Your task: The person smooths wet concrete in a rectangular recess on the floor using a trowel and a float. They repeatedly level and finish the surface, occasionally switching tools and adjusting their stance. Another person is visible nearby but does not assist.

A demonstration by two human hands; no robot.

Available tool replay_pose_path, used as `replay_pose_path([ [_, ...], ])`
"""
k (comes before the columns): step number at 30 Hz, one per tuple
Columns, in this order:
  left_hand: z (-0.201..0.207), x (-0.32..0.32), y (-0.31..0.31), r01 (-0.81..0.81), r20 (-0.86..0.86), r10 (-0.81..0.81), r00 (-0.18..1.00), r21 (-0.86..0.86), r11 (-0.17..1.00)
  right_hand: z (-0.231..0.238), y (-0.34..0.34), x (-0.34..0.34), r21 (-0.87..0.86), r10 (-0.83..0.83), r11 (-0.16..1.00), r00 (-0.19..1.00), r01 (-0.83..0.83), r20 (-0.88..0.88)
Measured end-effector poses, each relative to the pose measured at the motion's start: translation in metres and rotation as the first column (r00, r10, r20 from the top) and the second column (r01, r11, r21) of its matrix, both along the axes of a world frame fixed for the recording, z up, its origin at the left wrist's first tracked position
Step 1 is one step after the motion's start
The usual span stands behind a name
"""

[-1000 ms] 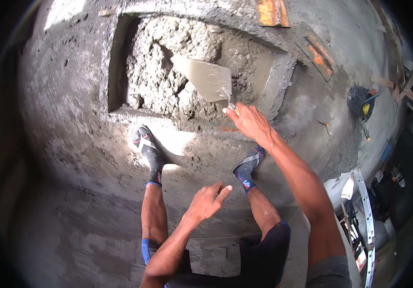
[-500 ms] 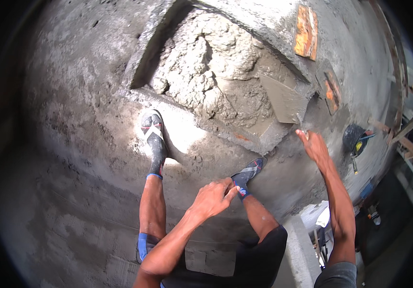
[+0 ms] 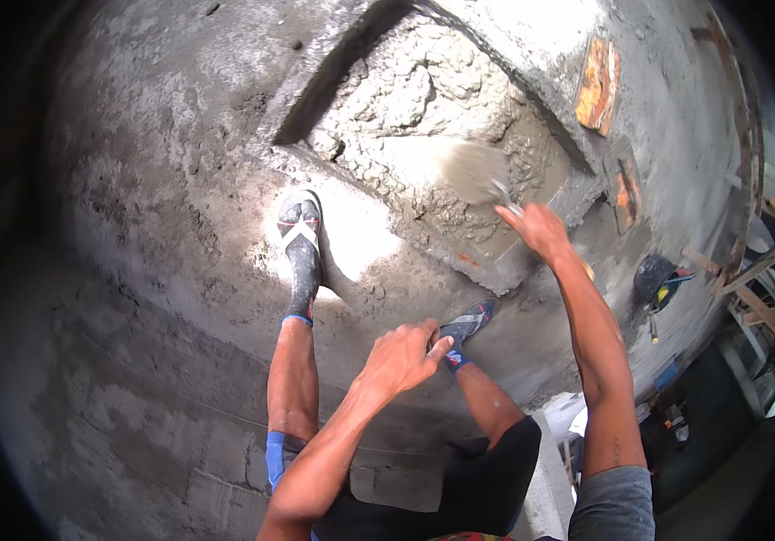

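Note:
My right hand (image 3: pixel 539 233) is closed round the handle of a trowel (image 3: pixel 477 173), whose blade is smeared by motion. The blade is over wet grey mortar (image 3: pixel 414 86) in a four-sided, cement-crusted mixing box (image 3: pixel 506 272). The mortar is lumpy at the far side and smoother near the right corner. Low in front of my body, my left hand (image 3: pixel 403 358) is held with curled fingers and the thumb pressed against them, just left of my right ankle. Whatever may be inside its grip is hidden.
My sandalled left foot (image 3: pixel 299 230) and right foot (image 3: pixel 470 322) stand along the box's near side. Two worn wooden pieces (image 3: pixel 597 86) (image 3: pixel 623 191) lie to its right. Farther right are a dark bucket (image 3: pixel 656 281) and loose timber (image 3: pixel 757 261). Block masonry (image 3: pixel 148 424) is at lower left.
My right hand has moved left and slightly up, swinging the trowel from the box's right corner to the middle of the mortar. The left hand keeps nearly the same place. The view has shifted slightly.

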State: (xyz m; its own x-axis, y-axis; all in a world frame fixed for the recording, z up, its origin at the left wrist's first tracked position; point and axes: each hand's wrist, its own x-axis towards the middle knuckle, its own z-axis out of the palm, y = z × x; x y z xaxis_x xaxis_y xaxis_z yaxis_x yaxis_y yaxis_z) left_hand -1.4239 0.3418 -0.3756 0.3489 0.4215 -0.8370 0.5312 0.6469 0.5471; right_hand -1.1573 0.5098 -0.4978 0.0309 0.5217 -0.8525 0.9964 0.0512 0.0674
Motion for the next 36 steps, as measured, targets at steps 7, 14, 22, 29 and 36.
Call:
replay_pose_path([
  [7,0.006,-0.007,0.009,-0.156,0.108,0.152,0.982,0.034,0.987,0.114,-0.028,0.004,-0.091,-0.269,0.962,0.953,0.258,-0.139],
  [14,0.000,0.004,0.029,-0.692,0.173,0.870,0.463,-0.543,0.476,0.156,-0.022,-0.132,-0.647,-0.826,0.500,0.541,0.576,-0.157],
  [22,-0.067,0.021,0.107,-0.705,-0.133,0.979,-0.154,-0.680,-0.203,0.085,0.036,-0.180,-0.728,-0.786,0.474,0.611,0.495,-0.097],
  [29,-0.139,0.092,0.099,-0.788,-0.311,0.943,-0.121,-0.547,-0.282,0.025,0.008,-0.106,-0.793,-0.889,0.329,0.451,0.513,-0.078],
  [36,-0.149,0.223,0.068,-0.922,-0.448,0.818,0.362,-0.303,0.242,0.040,-0.033,0.023,-0.731,-0.974,0.132,0.225,0.670,0.031],
])
